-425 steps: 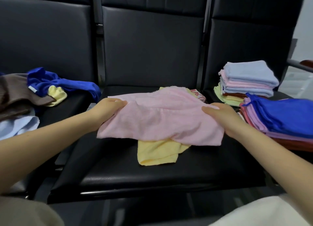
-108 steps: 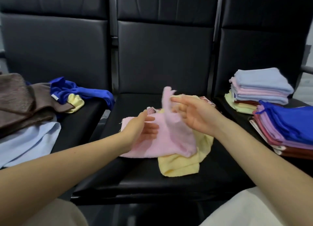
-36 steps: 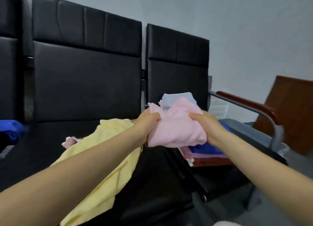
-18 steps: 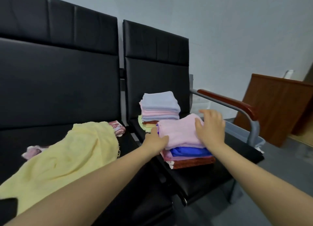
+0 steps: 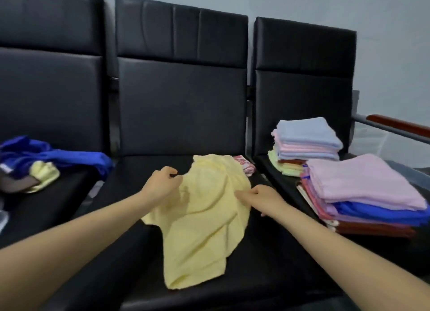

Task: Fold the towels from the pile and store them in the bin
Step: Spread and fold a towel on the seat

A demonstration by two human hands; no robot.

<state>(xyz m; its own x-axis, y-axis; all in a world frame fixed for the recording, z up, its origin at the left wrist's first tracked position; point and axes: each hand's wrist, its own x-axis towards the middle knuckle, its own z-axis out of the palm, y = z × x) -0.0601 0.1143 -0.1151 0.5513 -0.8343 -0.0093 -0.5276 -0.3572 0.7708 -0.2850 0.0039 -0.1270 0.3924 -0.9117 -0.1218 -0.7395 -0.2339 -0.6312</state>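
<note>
Two bare hands on a yellow towel (image 5: 204,222), crumpled and unfolded across the middle seat (image 5: 130,259) of a row of black chairs, trailing toward the seat's front edge. Left hand (image 5: 162,182) at the towel's upper left edge, grip pinching the cloth between curled fingers and thumb. Right hand (image 5: 260,196) at the towel's right edge, fingers curled onto the fabric; grip apparently grasping it, though partly hidden. Small red-and-white cloth (image 5: 244,165) near the seat's back right corner, just beside the towel. On the right seat, folded pink towel (image 5: 363,180) topping a stack of blue, purple and red ones at the front, with a second folded stack (image 5: 304,138), light blue on top, behind it toward the backrest. On the left seat, an unfolded pile (image 5: 46,157) of blue, pale yellow and brown towels. Red-padded armrest (image 5: 395,124) at far right.
</note>
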